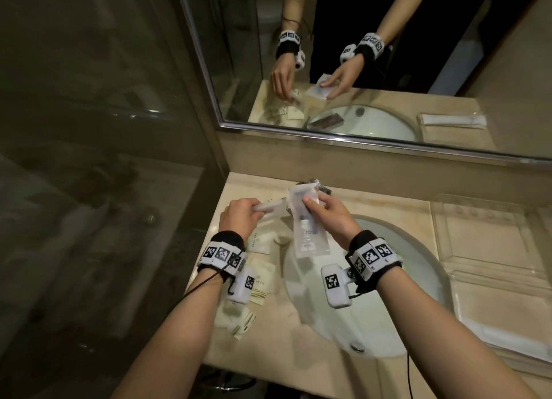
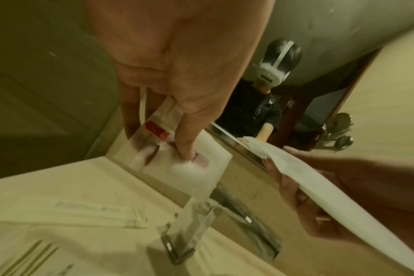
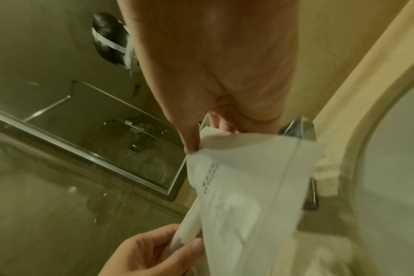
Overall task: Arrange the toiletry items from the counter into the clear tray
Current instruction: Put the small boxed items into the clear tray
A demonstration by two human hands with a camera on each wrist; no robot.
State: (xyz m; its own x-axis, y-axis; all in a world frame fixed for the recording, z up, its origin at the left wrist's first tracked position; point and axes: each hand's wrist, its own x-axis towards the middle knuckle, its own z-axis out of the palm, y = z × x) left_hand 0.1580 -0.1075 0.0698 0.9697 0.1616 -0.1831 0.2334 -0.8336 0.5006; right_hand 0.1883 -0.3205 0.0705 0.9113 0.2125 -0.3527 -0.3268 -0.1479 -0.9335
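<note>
**Both hands hold packets above the counter**

While the clear tray (image 1: 484, 237) sits on the counter (image 1: 388, 201) to the right of the sink (image 1: 418, 267), both hands are raised over the basin's left rim. The left hand (image 1: 239, 216) pinches a small white packet (image 1: 270, 209) between thumb and fingers; the left wrist view shows a red mark on its wrapper. The right hand (image 1: 331, 216) grips the top of a long clear sachet (image 1: 307, 228), which hangs down over the sink edge with blue print showing inside. The two packets nearly touch near the faucet (image 1: 321, 186). More flat sachets (image 1: 260, 279) lie scattered on the counter left of the sink, below the left wrist. A folded white towel (image 1: 507, 333) rests beside the tray at the right edge.
</note>
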